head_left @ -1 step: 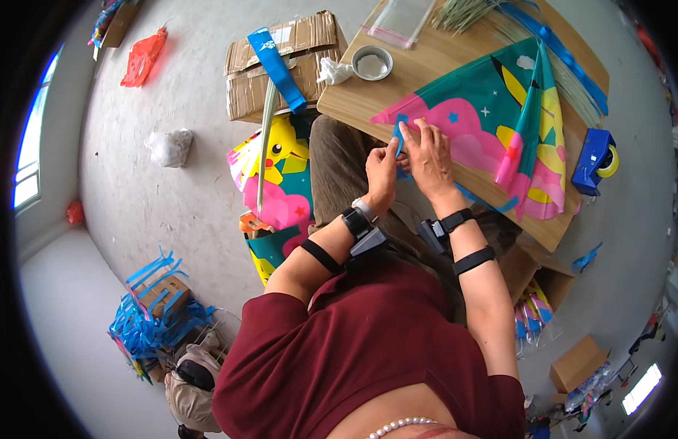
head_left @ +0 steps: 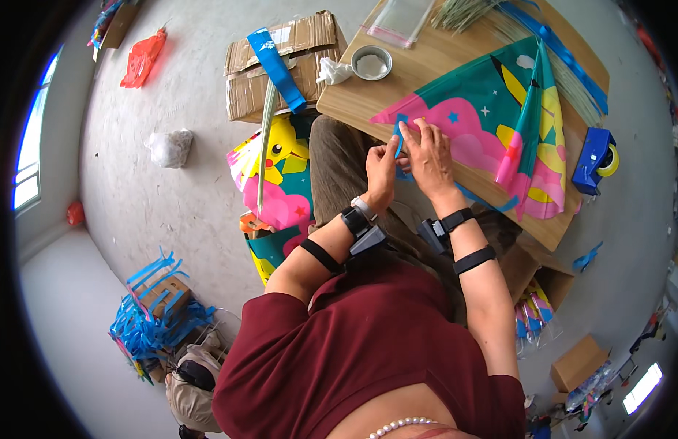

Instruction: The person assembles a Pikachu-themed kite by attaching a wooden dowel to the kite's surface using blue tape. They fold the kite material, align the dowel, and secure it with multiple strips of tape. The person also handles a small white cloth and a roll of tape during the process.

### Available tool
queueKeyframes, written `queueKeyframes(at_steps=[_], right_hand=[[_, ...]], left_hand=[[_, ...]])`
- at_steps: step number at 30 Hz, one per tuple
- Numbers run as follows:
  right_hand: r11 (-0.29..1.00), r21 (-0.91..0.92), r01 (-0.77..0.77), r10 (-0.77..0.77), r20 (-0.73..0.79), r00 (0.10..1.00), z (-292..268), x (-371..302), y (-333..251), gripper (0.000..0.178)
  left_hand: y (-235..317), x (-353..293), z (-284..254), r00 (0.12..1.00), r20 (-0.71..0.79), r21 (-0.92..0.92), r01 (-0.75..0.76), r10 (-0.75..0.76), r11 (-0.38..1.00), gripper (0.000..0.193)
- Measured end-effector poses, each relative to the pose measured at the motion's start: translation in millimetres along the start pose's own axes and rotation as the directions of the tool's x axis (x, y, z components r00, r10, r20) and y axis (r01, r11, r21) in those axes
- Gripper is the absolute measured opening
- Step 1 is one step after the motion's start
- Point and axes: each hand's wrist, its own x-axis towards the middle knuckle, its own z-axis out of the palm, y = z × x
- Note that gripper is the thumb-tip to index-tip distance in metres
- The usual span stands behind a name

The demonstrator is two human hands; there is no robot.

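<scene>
At the near edge of the table, my left hand (head_left: 381, 172) is closed, pinching a narrow blue strip (head_left: 399, 139) between thumb and fingertips. My right hand (head_left: 432, 159) meets it from the right, its index finger and thumb at the same strip and its other fingers bent over the printed sheet. That sheet, a kite-like triangle (head_left: 470, 143) in green, pink and yellow with a folded flap, lies spread across the table. Its pink corner reaches close to my fingers. Parts of the strip are hidden behind my hands.
On the wooden table (head_left: 353, 91) are a metal tin (head_left: 372, 64), clear plastic bags (head_left: 402, 20) and thin sticks (head_left: 467, 13). A blue tape dispenser (head_left: 593, 161) is beside its right edge. Left of my knee stands a cardboard box (head_left: 244, 95); more printed sheets (head_left: 276, 208) hang below.
</scene>
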Motion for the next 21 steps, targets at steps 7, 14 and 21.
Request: queueKeyframes(at_steps=[7, 14, 21], right_hand=[[1.000, -0.006, 0.007, -0.007, 0.010, 1.000, -2.0, 0.5, 2.3, 0.051], [0.996, -0.087, 0.001, -0.002, -0.001, 1.000, 1.3, -1.3, 2.5, 0.048], [0.999, -0.032, -0.012, 0.011, -0.031, 0.999, 2.4, -2.2, 2.6, 0.046]], left_hand=[[16.6, 16.8, 5.6, 0.998, -0.022, 0.112, -0.061, 0.064, 0.992, 0.038], [17.7, 18.9, 3.4, 0.999, 0.001, 0.098, -0.054, 0.054, 0.994, 0.032], [13.9, 27.9, -11.1, 0.997, 0.048, 0.175, -0.066, 0.058, 0.982, 0.029]])
